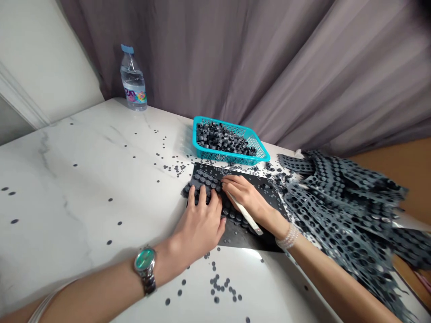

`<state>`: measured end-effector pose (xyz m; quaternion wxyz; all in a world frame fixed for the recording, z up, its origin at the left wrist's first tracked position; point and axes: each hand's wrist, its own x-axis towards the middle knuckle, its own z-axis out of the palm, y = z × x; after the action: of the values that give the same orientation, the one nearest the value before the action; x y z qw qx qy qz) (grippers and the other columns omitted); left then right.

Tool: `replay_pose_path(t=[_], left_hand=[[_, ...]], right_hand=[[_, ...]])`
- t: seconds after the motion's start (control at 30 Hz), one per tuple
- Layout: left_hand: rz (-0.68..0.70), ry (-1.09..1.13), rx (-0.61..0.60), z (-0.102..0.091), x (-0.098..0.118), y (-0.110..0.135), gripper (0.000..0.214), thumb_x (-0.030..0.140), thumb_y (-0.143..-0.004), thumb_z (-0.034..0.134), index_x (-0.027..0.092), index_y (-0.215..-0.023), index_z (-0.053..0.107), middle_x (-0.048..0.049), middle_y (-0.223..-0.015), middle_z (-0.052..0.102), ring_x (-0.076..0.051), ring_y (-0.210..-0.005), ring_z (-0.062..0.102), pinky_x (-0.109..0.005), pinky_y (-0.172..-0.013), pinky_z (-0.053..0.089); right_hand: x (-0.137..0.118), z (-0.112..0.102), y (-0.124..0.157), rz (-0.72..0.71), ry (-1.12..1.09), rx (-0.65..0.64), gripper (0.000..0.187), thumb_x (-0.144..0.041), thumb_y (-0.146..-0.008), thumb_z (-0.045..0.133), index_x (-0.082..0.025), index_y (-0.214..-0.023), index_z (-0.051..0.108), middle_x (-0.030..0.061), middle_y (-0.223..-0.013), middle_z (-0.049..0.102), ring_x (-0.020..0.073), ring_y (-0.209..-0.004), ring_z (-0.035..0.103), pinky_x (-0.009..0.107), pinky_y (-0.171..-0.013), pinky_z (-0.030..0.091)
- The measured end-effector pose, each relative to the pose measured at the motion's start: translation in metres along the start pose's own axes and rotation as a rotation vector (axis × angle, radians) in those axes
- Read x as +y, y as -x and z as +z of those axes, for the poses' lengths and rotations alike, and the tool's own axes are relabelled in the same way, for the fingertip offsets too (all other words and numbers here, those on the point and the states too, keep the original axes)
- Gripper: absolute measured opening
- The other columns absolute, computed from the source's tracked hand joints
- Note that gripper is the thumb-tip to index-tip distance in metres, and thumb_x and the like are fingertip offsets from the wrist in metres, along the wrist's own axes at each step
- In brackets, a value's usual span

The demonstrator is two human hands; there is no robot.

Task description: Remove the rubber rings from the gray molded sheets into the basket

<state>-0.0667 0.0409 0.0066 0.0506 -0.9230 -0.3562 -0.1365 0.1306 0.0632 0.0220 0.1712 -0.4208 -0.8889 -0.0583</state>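
Head view: the right hand point(247, 197) grips the white tool point(248, 216), while the left hand point(199, 220), fingers spread on the studded sheet point(204, 179) over the black mat point(240, 238), should press evenly, clear of the tool.

A white table point(90, 193) with grey veining carries it all. Under the right hand's point(247, 199) grip, a black mat point(242, 238) lies on the tabletop. Beyond the grip stands a turquoise basket point(227, 157), near the mat's far edge; farther off, to the left, a water bottle point(134, 80) stands upright. Perforated dark sheets point(336, 224) lie heaped right of the grip. Small dark discs point(216, 299) are scattered left of it, beyond it and nearer than it.
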Motion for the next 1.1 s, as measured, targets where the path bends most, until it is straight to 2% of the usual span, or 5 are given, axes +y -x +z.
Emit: replay_pose_path(t=[0.17,0.23,0.33,0.5,1.1], left_hand=[[0.009,-0.001,-0.011,0.0,0.0,0.0,0.054,0.035,-0.096,0.03,0.003,-0.134,0.052,-0.0198,-0.136,0.054,-0.042,-0.125,0.045,-0.063,-0.106,0.029],[0.007,0.0,-0.007,0.0,0.0,0.0,0.054,0.035,-0.095,0.03,0.004,-0.133,0.052,-0.0198,-0.136,0.054,-0.042,-0.125,0.045,-0.063,-0.106,0.029],[-0.003,-0.004,0.004,0.0,0.001,0.0,0.053,0.036,-0.095,0.032,0.005,-0.132,0.054,-0.0191,-0.136,0.054,-0.041,-0.125,0.045,-0.062,-0.106,0.029],[0.0,-0.004,-0.001,-0.001,0.001,0.0,0.052,0.036,-0.095,0.035,0.005,-0.131,0.056,-0.0189,-0.134,0.056,-0.041,-0.125,0.046,-0.061,-0.107,0.027],[0.011,-0.005,-0.004,-0.002,0.001,0.001,0.053,0.035,-0.095,0.032,0.004,-0.132,0.054,-0.0197,-0.135,0.055,-0.042,-0.125,0.045,-0.063,-0.106,0.028]], right_hand=[[0.017,0.002,0.005,0.328,-0.047,0.25,0.016,-0.02,-0.095,0.043,-0.021,-0.092,0.059,0.0108,-0.105,0.066,0.0219,-0.097,0.063,0.038,-0.083,0.053],[0.014,0.001,0.01,0.363,-0.08,0.272,0.012,-0.022,-0.094,0.048,-0.022,-0.093,0.059,0.0093,-0.109,0.067,0.0218,-0.101,0.064,0.038,-0.086,0.053],[-0.001,-0.001,0.016,0.272,-0.11,0.217,0.009,-0.022,-0.093,0.053,-0.023,-0.095,0.061,0.007,-0.114,0.068,0.0223,-0.115,0.059,0.04,-0.093,0.049],[-0.021,0.0,0.019,0.154,-0.11,0.157,0.013,-0.018,-0.093,0.052,-0.023,-0.1,0.062,0.007,-0.11,0.07,0.0227,-0.115,0.059,0.042,-0.089,0.047],[-0.014,0.003,0.013,0.0,0.0,0.057,0.015,-0.016,-0.094,0.049,-0.021,-0.105,0.059,0.0092,-0.114,0.069,0.0244,-0.123,0.053,0.041,-0.087,0.045]])
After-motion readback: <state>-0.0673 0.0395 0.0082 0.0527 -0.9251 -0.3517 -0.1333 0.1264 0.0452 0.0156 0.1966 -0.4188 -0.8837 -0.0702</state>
